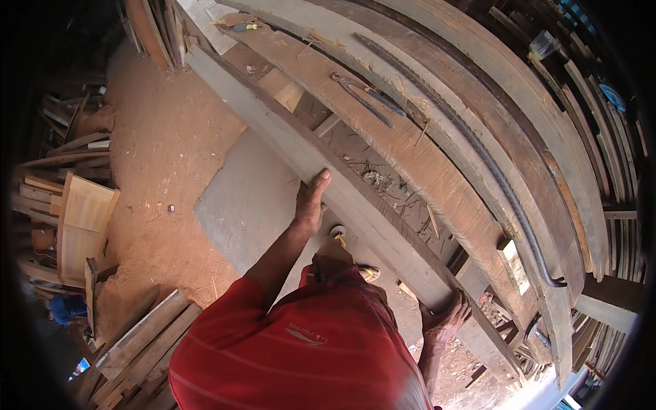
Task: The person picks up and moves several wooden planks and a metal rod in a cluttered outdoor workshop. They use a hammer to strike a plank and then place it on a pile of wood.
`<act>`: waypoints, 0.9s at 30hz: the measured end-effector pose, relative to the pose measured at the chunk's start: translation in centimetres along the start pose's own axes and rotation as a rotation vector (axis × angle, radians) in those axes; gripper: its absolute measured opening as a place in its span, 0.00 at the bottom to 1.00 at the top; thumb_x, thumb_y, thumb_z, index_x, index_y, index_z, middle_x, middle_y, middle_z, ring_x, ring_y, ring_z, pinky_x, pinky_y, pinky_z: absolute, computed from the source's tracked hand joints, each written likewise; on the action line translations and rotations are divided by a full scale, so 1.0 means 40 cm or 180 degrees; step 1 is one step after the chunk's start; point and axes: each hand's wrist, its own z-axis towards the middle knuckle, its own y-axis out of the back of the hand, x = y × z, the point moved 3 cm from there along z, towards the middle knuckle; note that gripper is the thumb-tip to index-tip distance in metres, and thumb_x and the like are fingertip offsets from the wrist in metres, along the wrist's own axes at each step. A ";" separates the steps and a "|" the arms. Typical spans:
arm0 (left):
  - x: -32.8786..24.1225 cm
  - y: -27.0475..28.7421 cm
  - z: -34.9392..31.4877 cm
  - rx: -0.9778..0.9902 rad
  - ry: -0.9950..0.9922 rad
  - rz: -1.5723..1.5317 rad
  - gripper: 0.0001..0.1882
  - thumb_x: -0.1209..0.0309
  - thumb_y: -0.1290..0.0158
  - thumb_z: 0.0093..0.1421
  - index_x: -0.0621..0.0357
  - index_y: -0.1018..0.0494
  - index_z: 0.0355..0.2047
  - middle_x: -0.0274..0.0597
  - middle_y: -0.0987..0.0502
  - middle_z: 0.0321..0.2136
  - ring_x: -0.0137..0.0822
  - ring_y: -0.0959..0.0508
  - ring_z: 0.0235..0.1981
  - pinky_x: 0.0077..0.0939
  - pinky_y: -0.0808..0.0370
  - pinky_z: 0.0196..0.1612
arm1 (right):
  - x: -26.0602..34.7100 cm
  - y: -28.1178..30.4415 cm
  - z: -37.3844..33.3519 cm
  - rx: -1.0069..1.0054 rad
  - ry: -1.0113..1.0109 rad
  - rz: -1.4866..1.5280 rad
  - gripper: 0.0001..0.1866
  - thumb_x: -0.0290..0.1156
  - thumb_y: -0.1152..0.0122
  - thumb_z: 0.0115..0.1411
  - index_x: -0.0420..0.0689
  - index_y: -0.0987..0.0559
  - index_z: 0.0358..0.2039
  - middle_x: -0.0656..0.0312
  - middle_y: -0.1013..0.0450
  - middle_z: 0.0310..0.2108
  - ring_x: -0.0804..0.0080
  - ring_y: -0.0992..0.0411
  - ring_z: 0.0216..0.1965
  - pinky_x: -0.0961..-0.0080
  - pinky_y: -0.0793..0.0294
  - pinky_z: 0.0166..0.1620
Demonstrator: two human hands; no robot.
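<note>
A long, thick wooden beam (pixel 365 222) runs slantwise in front of me, from the upper left to the lower right. My left hand (pixel 311 203) is closed on its near edge around the middle, the thumb lying over the wood and the fingers mostly hidden below. Farther down the same beam, my right hand (pixel 447 320) grips it near the lower right end, fingers bent over the edge. Beyond the beam, a pair of pincers (pixel 372 109) with dark handles rests on a rough plank (pixel 410 154).
A long dark metal bar (pixel 504 179) with a bent end lies along the far timbers. A yellow-handled tool (pixel 244 26) sits at the upper left. Nails or scraps (pixel 376 179) litter the gap behind the beam. Wood offcuts (pixel 140 335) are piled left of a sawdust-covered floor (pixel 160 150).
</note>
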 end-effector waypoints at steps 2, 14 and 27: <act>0.022 0.018 0.013 0.0373 -0.0104 -0.0402 0.39 0.52 0.36 0.60 0.60 0.36 0.64 0.42 0.29 0.57 0.37 0.28 0.58 0.41 0.29 0.60 | 0.002 -0.010 -0.032 0.0049 -0.0127 0.0001 0.49 0.55 0.21 0.45 0.41 0.32 0.61 0.52 0.29 0.55 0.48 0.31 0.56 0.42 0.38 0.61; 0.031 0.017 -0.031 0.0267 -0.0151 -0.0397 0.40 0.42 0.47 0.65 0.49 0.42 0.70 0.39 0.37 0.66 0.42 0.37 0.67 0.45 0.41 0.69 | 0.017 0.000 -0.077 0.0388 -0.0501 0.0041 0.51 0.53 0.20 0.39 0.44 0.30 0.62 0.54 0.31 0.60 0.51 0.34 0.62 0.46 0.42 0.65; 0.021 -0.015 0.004 0.0326 -0.0307 0.0101 0.44 0.37 0.48 0.63 0.49 0.42 0.71 0.46 0.40 0.69 0.49 0.40 0.70 0.53 0.43 0.70 | -0.002 0.016 -0.030 0.0395 -0.0362 0.0084 0.51 0.62 0.30 0.44 0.43 0.32 0.63 0.52 0.32 0.61 0.52 0.35 0.63 0.50 0.40 0.66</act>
